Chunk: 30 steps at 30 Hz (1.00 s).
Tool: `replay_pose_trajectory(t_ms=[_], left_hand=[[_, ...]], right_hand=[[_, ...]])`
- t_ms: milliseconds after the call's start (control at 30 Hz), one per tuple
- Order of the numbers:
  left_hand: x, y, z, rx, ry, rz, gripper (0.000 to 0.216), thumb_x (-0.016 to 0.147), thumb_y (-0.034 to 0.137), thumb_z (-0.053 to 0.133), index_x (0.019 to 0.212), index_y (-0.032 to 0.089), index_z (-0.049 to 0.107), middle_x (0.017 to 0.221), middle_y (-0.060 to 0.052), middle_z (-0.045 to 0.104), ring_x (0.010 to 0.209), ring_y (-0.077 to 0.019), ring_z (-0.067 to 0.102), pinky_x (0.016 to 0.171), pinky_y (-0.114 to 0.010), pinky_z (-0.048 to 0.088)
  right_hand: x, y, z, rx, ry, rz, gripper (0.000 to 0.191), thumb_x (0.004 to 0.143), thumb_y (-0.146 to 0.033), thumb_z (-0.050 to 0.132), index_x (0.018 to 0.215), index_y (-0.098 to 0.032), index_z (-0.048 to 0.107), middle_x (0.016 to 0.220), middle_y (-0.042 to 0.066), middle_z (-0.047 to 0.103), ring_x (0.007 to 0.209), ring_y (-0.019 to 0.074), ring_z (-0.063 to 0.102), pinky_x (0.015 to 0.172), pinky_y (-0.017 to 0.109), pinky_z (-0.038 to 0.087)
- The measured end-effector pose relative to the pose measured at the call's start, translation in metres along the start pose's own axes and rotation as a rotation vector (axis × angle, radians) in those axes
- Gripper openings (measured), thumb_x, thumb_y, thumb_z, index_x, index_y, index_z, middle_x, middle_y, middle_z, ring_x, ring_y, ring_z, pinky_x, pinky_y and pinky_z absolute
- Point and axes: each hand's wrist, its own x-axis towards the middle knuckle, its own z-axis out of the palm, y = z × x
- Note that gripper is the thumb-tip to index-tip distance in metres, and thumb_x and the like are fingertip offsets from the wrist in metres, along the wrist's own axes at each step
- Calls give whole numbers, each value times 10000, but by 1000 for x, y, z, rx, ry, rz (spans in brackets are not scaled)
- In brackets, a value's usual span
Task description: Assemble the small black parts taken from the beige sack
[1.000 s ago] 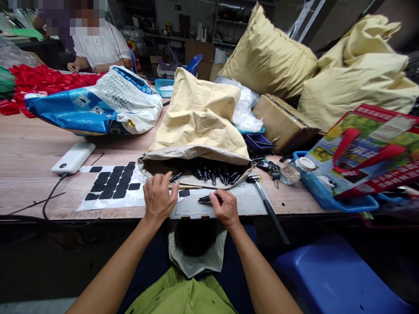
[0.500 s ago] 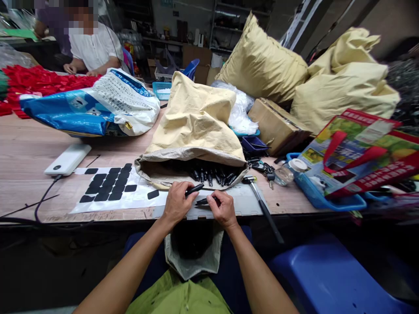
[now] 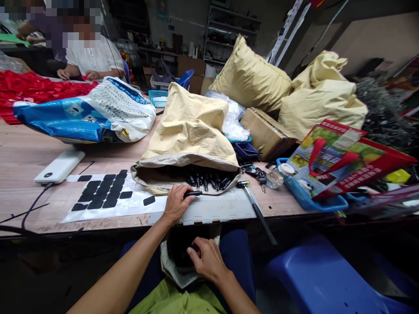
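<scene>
My left hand (image 3: 175,202) rests on the grey plate (image 3: 216,211) at the table's front edge, its fingers closed on a black pen-like part (image 3: 193,193). Just behind it lies a tan paper sack (image 3: 190,131) on its side, its mouth open and full of several more black parts (image 3: 209,180). My right hand (image 3: 204,259) is down in my lap at the open grey bag (image 3: 176,261), fingers curled at its dark opening; whether they hold anything is hidden.
A white sheet of black pads (image 3: 104,194) and a white power bank (image 3: 59,166) lie left. A hammer (image 3: 253,204) and a bottle (image 3: 278,174) lie right, near a blue basket (image 3: 314,200). A person works at the far left behind a blue-white sack (image 3: 85,113).
My right hand has dropped from the plate down to the bag in my lap, and the black part it held is out of sight. My left hand stays on the plate with its part.
</scene>
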Motion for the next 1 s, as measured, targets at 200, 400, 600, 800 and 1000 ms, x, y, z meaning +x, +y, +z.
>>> replay_pose_trajectory(t_ms=[200,400,600,800,1000], left_hand=[[1,3,-3,3,-32,13,152,927,332,625,1033,245,690,1056,-27,706,1014,-242,545,900,-383,391],[0,4,-1,49,-58,5,176,834,327,739,991,256,708,1009,-19,701,987,-245,538,865,-377,368],[1,9,-2,85,-89,-2,188,775,289,779,950,256,721,946,-16,697,971,-252,531,848,-384,349],[0,10,-2,114,-97,21,195,776,332,782,956,266,747,952,-29,690,999,-265,523,869,-395,349],[0,9,-2,121,-116,37,167,845,345,729,992,267,735,968,-31,684,996,-257,523,859,-393,341]], right_hand=[[12,2,-42,117,98,-61,180,906,-270,618,1075,-250,676,834,10,696,727,171,637,669,262,452],[29,55,-152,-106,743,219,227,944,-353,538,950,-197,703,894,86,694,803,219,628,781,332,470],[34,110,-175,-353,415,652,321,908,-443,584,1091,-201,686,1020,105,659,857,249,625,696,333,418],[27,112,-147,-350,504,629,217,948,-322,510,1013,-176,658,1023,108,657,876,236,622,717,330,415],[29,89,-145,-446,632,565,237,921,-319,561,1074,-178,675,1016,141,634,943,293,595,763,374,436]])
